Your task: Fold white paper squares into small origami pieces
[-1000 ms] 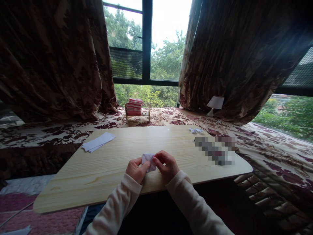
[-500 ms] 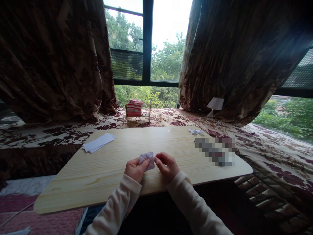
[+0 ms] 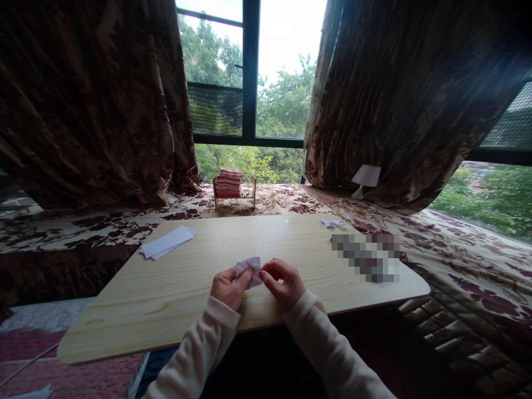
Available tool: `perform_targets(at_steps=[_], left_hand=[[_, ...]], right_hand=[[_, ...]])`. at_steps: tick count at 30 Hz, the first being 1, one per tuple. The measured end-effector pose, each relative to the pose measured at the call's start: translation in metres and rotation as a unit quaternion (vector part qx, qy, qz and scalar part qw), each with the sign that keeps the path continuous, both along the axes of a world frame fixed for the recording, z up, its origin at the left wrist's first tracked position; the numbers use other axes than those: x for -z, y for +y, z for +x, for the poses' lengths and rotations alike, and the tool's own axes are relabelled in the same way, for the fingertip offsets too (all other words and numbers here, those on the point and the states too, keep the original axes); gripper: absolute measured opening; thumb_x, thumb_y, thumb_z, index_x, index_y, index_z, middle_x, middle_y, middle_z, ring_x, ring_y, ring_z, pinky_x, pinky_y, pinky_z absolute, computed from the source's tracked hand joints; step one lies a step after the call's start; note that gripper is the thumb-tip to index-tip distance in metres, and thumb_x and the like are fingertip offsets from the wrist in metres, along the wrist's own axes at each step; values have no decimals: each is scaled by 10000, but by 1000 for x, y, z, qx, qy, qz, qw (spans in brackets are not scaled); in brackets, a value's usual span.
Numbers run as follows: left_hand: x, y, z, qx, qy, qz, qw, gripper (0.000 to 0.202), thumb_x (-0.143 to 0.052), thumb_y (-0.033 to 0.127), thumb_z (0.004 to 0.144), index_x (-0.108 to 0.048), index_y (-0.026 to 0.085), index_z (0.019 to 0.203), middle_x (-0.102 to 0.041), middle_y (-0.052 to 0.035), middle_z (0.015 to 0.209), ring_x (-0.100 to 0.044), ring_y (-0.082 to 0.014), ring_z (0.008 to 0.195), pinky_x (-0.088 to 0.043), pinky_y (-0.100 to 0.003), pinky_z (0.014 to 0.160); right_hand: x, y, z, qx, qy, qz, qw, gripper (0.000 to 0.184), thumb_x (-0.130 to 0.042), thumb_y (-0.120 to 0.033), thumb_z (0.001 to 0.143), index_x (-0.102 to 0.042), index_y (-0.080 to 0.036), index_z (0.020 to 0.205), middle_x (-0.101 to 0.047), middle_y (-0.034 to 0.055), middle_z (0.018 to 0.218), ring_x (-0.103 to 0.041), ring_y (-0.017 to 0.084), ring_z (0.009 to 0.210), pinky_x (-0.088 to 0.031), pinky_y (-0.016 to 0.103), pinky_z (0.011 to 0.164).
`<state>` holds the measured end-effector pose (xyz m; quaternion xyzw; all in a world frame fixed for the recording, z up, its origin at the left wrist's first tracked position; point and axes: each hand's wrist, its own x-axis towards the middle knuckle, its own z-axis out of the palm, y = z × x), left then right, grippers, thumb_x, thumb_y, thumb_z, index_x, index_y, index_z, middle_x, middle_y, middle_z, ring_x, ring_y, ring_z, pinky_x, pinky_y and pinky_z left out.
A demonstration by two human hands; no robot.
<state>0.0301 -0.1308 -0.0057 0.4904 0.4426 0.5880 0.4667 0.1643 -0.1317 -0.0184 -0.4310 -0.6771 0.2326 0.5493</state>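
A small folded piece of pale paper [image 3: 249, 269] is pinched between both hands just above the light wooden table [image 3: 174, 299], near its front edge. My left hand [image 3: 225, 288] grips the paper's left side with closed fingers. My right hand [image 3: 282, 282] pinches its right edge, fingers curled. Both arms wear cream sleeves.
A stack of white paper sheets [image 3: 167, 242] lies at the table's back left. A small folded paper piece [image 3: 332, 223] sits at the back right, beside a blurred-out object [image 3: 366, 255]. Behind stand a tiny wooden bench with striped cushions [image 3: 230, 185], a small white lamp [image 3: 364, 178], curtains and a window.
The hands and paper have shifted slightly left and toward me, and the paper has been turned a little between the fingers. Everything else stays put.
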Motion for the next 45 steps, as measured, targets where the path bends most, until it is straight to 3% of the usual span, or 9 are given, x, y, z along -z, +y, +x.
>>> perform_targets(at_steps=[5,10,16,21,27,31,38,42,45], left_hand=[[0,0,-1,-5,-5,-3,1000,182,-680,286,597,-704,111,644,-684,-41,608,-597,-151,561,-483,-246,563],[2,1,0,14,5,11,1000,189,-670,279,610,-714,117,696,-698,-51,667,-613,-159,620,-489,-246,616],[4,2,-2,35,64,48,996,201,-649,275,642,-721,132,764,-692,-52,712,-602,-175,698,-469,-257,667],[3,0,-5,49,112,77,990,152,-644,247,638,-729,142,708,-663,-48,682,-577,-182,735,-450,-275,715],[3,-1,-4,33,119,79,989,176,-635,292,645,-709,136,612,-649,-56,672,-570,-174,703,-451,-261,660],[7,0,-2,21,89,56,994,220,-639,308,637,-710,116,721,-666,-63,700,-583,-170,670,-462,-252,609],[6,0,-1,26,59,28,998,263,-675,340,604,-703,115,738,-648,-27,580,-564,-137,559,-443,-227,557],[4,1,-2,31,63,25,997,238,-652,332,620,-691,110,695,-627,-18,562,-524,-114,515,-412,-215,512],[3,1,-2,26,72,25,997,212,-626,317,632,-658,109,615,-547,16,475,-446,-85,452,-344,-197,444]], right_hand=[[-3,-3,0,-10,0,23,1000,92,-549,-208,727,-594,-158,664,-509,-4,634,-459,83,518,-364,199,445],[0,0,0,-21,-12,18,1000,126,-549,-223,737,-651,-151,725,-522,8,642,-459,86,517,-366,204,447],[3,1,-1,-21,8,-17,1000,158,-573,-280,734,-567,-152,642,-480,-19,577,-413,77,492,-346,204,447],[4,1,0,-27,20,-50,998,230,-584,-328,729,-491,-161,601,-413,-48,507,-366,74,468,-314,205,435],[1,1,-1,-36,1,-28,999,196,-499,-267,771,-482,-166,603,-412,-36,538,-377,87,499,-325,214,469],[-2,-2,-1,-27,-22,3,999,189,-486,-240,768,-478,-171,592,-412,-33,558,-383,88,520,-333,213,495],[4,1,-2,-23,3,-41,999,262,-482,-314,783,-460,-173,563,-371,-52,485,-347,77,471,-298,199,434],[1,-1,-1,-13,-26,-23,999,258,-444,-288,808,-499,-168,586,-436,-35,506,-399,84,479,-333,202,451],[-3,-3,-1,42,-2,0,999,189,-461,-275,800,-554,-167,675,-527,-9,592,-482,104,548,-396,213,516]])
